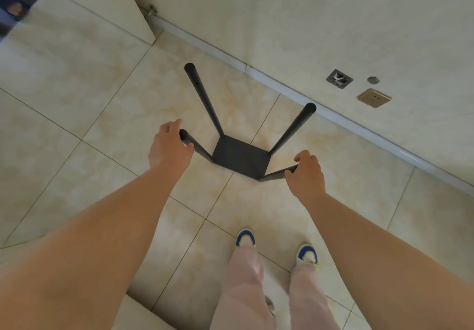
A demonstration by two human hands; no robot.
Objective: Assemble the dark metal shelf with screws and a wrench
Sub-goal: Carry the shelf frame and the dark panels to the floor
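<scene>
Gripping round, dark metal shelf (241, 156) posts

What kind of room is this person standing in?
Probably an ordinary indoor room, in a home or office. The floor is laid with large glossy beige tiles, a pale skirting board runs along the wall, and a wall socket sits low down near the dark metal shelf.

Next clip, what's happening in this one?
A person stands over a dark metal shelf on a tiled floor near a wall. Its four posts point up from the panel. The left hand grips the top of one near post, the right hand another. No screws or wrench are visible.
</scene>
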